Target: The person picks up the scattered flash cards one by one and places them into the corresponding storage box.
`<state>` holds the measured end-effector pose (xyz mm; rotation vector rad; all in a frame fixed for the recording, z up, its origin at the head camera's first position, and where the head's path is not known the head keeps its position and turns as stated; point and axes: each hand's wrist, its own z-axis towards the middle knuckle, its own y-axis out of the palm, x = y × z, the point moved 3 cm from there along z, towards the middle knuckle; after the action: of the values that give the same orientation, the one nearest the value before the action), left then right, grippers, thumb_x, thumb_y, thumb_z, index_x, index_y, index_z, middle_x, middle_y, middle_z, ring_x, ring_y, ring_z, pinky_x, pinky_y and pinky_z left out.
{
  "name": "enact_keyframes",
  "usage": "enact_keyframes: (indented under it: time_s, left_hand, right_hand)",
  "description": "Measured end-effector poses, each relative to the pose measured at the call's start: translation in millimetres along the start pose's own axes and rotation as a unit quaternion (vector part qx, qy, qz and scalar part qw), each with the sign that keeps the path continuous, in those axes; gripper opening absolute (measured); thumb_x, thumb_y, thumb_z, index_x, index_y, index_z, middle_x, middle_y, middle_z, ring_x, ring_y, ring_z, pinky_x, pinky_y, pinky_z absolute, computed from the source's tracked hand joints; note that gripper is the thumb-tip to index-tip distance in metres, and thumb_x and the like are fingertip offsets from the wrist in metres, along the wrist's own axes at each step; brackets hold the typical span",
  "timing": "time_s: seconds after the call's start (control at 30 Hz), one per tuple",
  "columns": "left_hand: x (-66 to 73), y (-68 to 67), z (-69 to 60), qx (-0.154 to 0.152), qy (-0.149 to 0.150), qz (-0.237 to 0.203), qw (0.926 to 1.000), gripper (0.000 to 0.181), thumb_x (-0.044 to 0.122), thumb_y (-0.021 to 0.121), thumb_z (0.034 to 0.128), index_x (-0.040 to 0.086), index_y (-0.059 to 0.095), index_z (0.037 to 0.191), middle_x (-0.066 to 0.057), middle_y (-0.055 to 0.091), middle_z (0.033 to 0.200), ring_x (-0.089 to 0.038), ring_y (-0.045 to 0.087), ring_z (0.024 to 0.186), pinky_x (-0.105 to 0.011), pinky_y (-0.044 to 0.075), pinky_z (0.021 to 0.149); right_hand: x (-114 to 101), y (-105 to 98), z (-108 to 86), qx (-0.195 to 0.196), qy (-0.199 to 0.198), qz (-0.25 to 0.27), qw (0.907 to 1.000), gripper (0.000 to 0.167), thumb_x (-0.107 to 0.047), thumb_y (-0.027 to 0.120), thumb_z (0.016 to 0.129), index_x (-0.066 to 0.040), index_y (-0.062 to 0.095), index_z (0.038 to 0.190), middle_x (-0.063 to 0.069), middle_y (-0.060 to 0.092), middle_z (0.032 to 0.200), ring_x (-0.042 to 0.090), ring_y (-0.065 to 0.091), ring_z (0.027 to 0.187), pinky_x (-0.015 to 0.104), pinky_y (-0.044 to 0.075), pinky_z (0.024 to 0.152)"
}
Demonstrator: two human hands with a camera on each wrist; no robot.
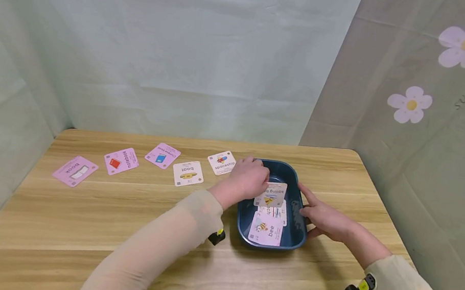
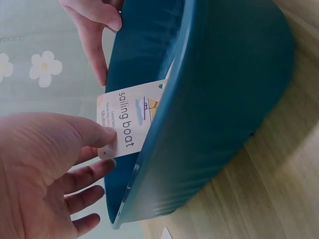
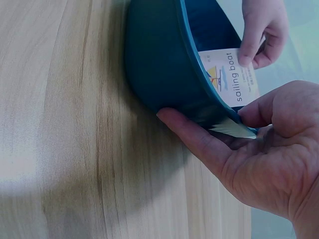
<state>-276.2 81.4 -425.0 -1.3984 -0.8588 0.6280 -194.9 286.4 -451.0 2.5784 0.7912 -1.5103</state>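
A dark blue plastic basin [image 1: 296, 231] stands on the table, with a bee card [image 1: 266, 230] and another partly covered card [image 1: 280, 212] lying inside. My left hand [image 1: 248, 181] reaches over the basin's left side and pinches a sailing boat card [image 2: 127, 117] between thumb and index finger; its other fingers are spread apart. The sailing boat card stands tilted within the basin. On the right, my right hand [image 1: 326, 218] grips the basin's wall, thumb [image 3: 254, 112] at the rim and fingers along the outside.
Left of the basin, cards lie face up in a loose row: spaceship [image 1: 221, 162], boat [image 1: 188, 173], Chinese book [image 1: 162, 155], notebook [image 1: 121, 161] and book [image 1: 75, 171]. The wooden table [image 1: 97, 225] meets a hanging curtain [image 1: 192, 55] behind and at the sides.
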Motion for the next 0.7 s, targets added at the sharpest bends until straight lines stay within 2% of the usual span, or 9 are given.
enact_keyframes:
  time_s: [0.3, 0.7]
  left_hand:
    - [-1.3, 0.3, 0.9, -0.002, -0.013, 0.007, 0.9999, 0.02, 0.036, 0.065, 0.0996, 0.019, 0.072, 0.109, 0.0, 0.062, 0.109, -0.022, 0.044, 0.104, -0.041, 0.038, 0.097]
    - [-6.7, 0.5, -0.7, 0.007, -0.012, 0.007, 0.9999, 0.031, 0.036, 0.064, 0.1001, 0.02, 0.069, 0.126, -0.002, 0.062, 0.126, -0.025, 0.047, 0.119, -0.045, 0.037, 0.105]
  right_hand:
    - [-1.0, 0.2, -0.2, 0.002, 0.003, 0.003, 1.0, 0.076, -0.007, 0.035, 0.107, -0.033, -0.009, 0.164, 0.037, 0.02, 0.159, 0.045, 0.05, 0.128, 0.057, 0.056, 0.086]
    - [-1.5, 1.8, -0.4, 0.004, 0.006, 0.004, 1.0, 0.077, -0.006, 0.035, 0.106, -0.033, -0.009, 0.164, 0.037, 0.024, 0.157, 0.045, 0.052, 0.127, 0.055, 0.057, 0.085]
